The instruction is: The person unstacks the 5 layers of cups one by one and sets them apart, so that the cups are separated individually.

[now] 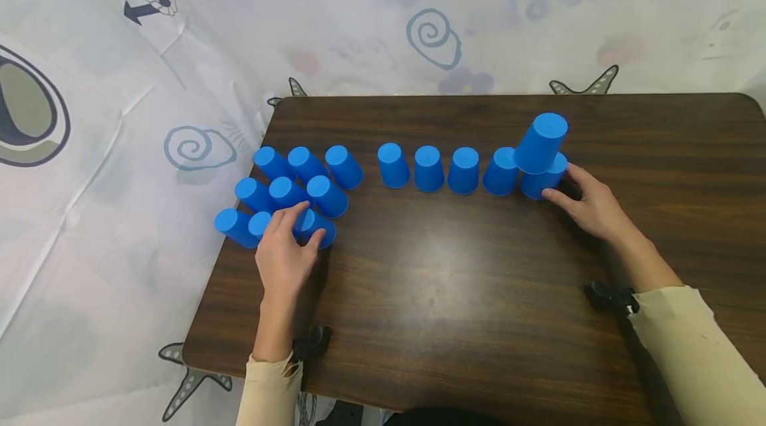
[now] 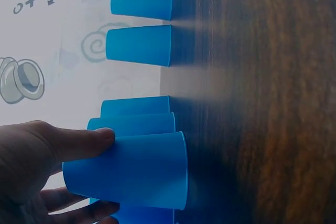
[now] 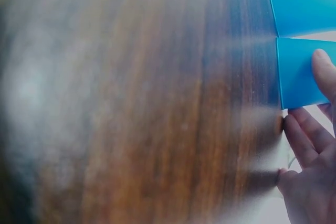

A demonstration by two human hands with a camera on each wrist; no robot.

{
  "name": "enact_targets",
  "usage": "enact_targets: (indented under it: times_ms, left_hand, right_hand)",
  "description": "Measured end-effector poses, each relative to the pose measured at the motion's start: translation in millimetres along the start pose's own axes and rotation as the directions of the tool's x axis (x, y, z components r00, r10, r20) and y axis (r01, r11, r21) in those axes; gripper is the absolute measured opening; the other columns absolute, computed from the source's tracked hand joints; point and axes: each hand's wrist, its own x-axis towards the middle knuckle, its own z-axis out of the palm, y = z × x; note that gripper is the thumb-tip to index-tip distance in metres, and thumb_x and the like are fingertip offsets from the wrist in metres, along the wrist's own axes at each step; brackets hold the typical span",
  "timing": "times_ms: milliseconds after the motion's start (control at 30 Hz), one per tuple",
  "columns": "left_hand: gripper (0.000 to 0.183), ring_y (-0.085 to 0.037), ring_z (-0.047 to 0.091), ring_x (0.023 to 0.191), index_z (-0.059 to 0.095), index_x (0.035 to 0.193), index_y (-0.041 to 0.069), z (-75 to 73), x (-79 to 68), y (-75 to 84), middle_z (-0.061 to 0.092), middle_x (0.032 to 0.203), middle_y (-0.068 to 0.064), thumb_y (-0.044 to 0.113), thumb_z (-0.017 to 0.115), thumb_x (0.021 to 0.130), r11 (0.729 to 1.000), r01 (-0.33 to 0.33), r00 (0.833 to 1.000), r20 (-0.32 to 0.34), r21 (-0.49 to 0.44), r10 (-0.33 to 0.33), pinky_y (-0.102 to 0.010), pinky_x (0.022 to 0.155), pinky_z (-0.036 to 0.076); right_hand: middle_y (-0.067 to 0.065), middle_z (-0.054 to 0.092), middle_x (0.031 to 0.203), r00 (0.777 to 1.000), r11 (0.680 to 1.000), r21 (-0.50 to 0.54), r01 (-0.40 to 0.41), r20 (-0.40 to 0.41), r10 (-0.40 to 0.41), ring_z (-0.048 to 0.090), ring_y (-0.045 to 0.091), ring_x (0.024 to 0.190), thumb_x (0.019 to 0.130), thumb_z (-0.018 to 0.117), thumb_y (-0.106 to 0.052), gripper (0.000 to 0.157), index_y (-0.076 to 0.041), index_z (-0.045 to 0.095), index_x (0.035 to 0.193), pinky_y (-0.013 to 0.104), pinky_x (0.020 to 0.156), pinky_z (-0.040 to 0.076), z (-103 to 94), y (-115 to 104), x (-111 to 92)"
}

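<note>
Past the beige sleeves (image 1: 688, 346), a near-left cup (image 2: 142, 171) is pinched by the left hand (image 1: 284, 256). The rightmost lower cup (image 1: 538, 185) is gripped by the right hand (image 1: 592, 205), apparently to steady the upper cup (image 1: 541, 141).

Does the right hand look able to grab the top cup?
Probably yes: the right hand is at the end cup just under the top cup, and nothing seems to block it.

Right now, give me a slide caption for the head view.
Left grip on a clustered blue cup, right grip on the end cup of a five-cup row, another cup stacked above.
</note>
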Motion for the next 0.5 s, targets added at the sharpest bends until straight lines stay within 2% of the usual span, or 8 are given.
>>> enact_targets:
  times_ms: [300, 400, 500]
  left_hand:
    - [0.065, -0.033, 0.054, 0.121, 0.06, 0.134, 0.016, -0.2, -0.2, 3.9, 0.059, 0.131, -0.011, 0.026, 0.086, 0.076, 1.0, 0.026, 1.0, 0.009, 0.012, -0.026, -0.059, 0.092, 0.047]
    - [0.067, -0.032, 0.052, 0.123, 0.059, 0.136, 0.017, -2.5, -1.6, 6.7, 0.056, 0.133, -0.011, 0.028, 0.086, 0.076, 0.999, 0.026, 0.999, -0.022, 0.028, -0.026, -0.059, 0.09, 0.048]
    - [0.067, -0.031, 0.049, 0.125, 0.059, 0.136, 0.018, -6.6, -2.8, 12.7, 0.055, 0.135, -0.01, 0.03, 0.085, 0.076, 0.999, 0.005, 0.996, -0.086, 0.045, -0.001, -0.06, 0.085, 0.05]
  right_hand:
    - [0.03, 0.033, 0.15, 1.0, 1.0, 0.007, 0.011, -0.003, -0.011, 0.025, 0.05, 0.139, 0.096, 0.059, -0.044, 0.078, -0.007, 0.024, 0.155, 0.07, 0.107, 0.019, 0.8, 1.3, 0.8]
    - [0.029, 0.033, 0.151, 1.0, 1.0, 0.005, 0.012, -0.003, -0.012, 0.025, 0.05, 0.14, 0.096, 0.059, -0.044, 0.078, -0.007, 0.024, 0.155, 0.07, 0.107, 0.019, 0.9, 1.0, 0.7]
    - [0.029, 0.032, 0.151, 1.0, 1.0, 0.008, 0.013, -0.002, -0.013, 0.024, 0.05, 0.14, 0.096, 0.059, -0.044, 0.078, -0.007, 0.024, 0.155, 0.069, 0.107, 0.018, 0.8, 1.1, 0.7]
